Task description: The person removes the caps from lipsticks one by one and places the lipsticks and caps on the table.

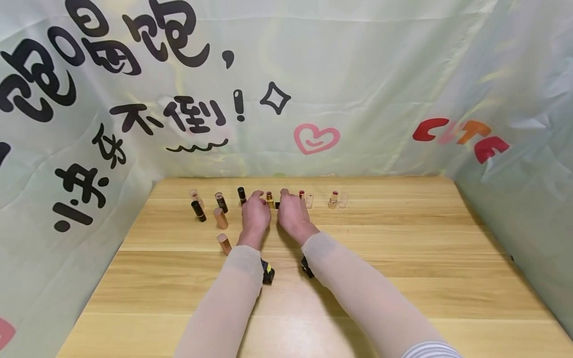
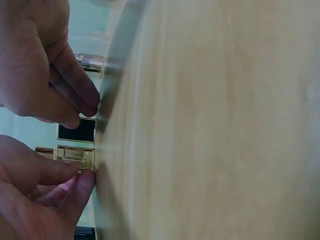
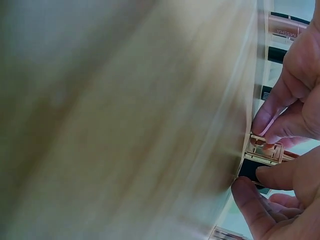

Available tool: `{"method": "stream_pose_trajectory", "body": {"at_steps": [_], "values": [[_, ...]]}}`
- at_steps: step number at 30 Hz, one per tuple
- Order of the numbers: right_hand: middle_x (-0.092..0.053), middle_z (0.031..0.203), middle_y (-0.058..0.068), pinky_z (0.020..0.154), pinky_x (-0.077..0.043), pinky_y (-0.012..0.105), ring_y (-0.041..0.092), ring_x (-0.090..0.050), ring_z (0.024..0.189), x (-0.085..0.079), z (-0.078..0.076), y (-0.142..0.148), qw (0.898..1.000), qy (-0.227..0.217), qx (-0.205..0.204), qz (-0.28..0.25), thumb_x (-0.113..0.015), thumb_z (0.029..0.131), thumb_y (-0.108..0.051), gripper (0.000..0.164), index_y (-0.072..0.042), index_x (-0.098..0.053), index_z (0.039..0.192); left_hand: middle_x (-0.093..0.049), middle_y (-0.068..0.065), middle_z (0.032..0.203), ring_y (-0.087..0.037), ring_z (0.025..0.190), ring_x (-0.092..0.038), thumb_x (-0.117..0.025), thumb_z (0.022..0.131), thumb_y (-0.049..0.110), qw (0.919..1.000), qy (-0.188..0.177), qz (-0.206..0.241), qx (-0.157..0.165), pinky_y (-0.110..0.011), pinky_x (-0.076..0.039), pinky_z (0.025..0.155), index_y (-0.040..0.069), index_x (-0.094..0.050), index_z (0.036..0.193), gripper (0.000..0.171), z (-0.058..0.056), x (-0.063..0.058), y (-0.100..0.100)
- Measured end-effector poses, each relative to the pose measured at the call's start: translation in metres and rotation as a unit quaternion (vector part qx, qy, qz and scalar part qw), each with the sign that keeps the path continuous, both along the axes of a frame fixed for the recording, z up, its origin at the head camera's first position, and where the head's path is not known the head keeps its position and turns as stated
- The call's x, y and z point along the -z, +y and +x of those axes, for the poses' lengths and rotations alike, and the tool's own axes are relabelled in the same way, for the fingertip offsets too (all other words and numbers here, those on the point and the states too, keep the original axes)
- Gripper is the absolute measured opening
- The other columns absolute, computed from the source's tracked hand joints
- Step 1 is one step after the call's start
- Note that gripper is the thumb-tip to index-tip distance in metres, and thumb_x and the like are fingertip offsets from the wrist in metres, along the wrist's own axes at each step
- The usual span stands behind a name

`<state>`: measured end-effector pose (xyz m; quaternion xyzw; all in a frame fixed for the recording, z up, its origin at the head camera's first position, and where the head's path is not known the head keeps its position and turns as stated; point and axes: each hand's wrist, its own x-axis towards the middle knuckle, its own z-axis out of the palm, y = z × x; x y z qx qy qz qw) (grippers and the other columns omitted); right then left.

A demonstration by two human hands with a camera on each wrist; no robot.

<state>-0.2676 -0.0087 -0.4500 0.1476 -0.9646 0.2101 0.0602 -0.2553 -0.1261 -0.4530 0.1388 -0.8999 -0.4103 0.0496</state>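
In the head view my left hand [image 1: 256, 216] and right hand [image 1: 294, 215] are side by side near the back of the wooden table. Between them stands an uncapped gold lipstick [image 1: 269, 199], upright. My left thumb and fingertips pinch its square gold base [image 2: 75, 156] low down, close to the tabletop. My right thumb and fingers hold a black lipstick cap with gold edging [image 3: 248, 170], which stands right beside the gold base. In the left wrist view the cap [image 2: 77, 131] shows under the right fingertips.
Left of my hands are a black lipstick tube [image 1: 241, 194], a dark patterned one [image 1: 221, 202], another black tube [image 1: 198, 211] and two copper ones [image 1: 220, 219]. Right of them are a red lipstick [image 1: 302, 194], a gold-based lipstick [image 1: 333, 200] and a clear cap [image 1: 343, 200]. Fabric walls surround the table.
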Motion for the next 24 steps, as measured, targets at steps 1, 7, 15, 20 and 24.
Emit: {"method": "stream_pose_trajectory", "body": {"at_steps": [1,7,15,20,24], "values": [[-0.067,0.077,0.013,0.049,-0.052,0.03,0.022,-0.062,0.057,0.0,0.001,0.0,1.0,0.002,-0.001,-0.002,-0.054,0.095,0.008,0.031,0.006,-0.059,0.126,-0.072,-0.013,0.126,-0.03,0.105,-0.071,-0.053,0.104,0.003,1.0,-0.004,-0.001,0.0,-0.044,-0.058,0.086,0.008,-0.051,0.155,0.051,0.001,-0.001,0.0],[-0.064,0.076,0.012,0.05,-0.052,0.031,0.023,-0.061,0.058,-0.002,0.01,0.006,1.0,0.004,-0.005,-0.024,-0.05,0.095,0.009,0.037,0.008,-0.055,0.132,-0.072,-0.02,0.116,-0.031,0.089,-0.068,-0.052,0.101,0.001,0.9993,-0.036,-0.004,-0.005,-0.041,-0.053,0.077,0.002,-0.033,0.163,0.064,0.008,-0.009,0.003],[-0.069,0.083,0.018,0.052,-0.056,0.036,0.027,-0.065,0.064,-0.007,0.024,0.015,0.998,0.057,-0.035,-0.009,-0.049,0.1,0.005,0.031,0.009,-0.059,0.129,-0.062,-0.016,0.077,-0.027,0.063,-0.057,-0.054,0.102,0.004,0.997,-0.052,-0.046,0.035,-0.037,-0.045,0.057,-0.008,-0.022,0.162,0.069,0.031,-0.028,0.01],[-0.075,0.11,0.024,0.074,-0.063,0.045,0.036,-0.074,0.092,-0.013,0.037,0.022,0.996,0.067,-0.045,-0.03,-0.06,0.102,-0.003,0.032,0.005,-0.062,0.133,-0.069,-0.017,0.096,-0.031,0.079,-0.066,-0.053,0.102,0.001,0.9955,0.009,-0.07,0.063,-0.042,-0.054,0.069,-0.003,-0.045,0.152,0.05,0.048,-0.042,0.014],[-0.076,0.118,0.019,0.085,-0.062,0.049,0.034,-0.074,0.106,-0.018,0.049,0.031,0.993,0.085,-0.059,-0.047,-0.068,0.102,-0.012,0.027,-0.001,-0.069,0.126,-0.071,-0.013,0.116,-0.031,0.101,-0.068,-0.053,0.107,0.007,0.9917,0.08,-0.069,0.073,-0.047,-0.057,0.087,0.005,-0.067,0.131,0.028,0.062,-0.05,0.012]]}}
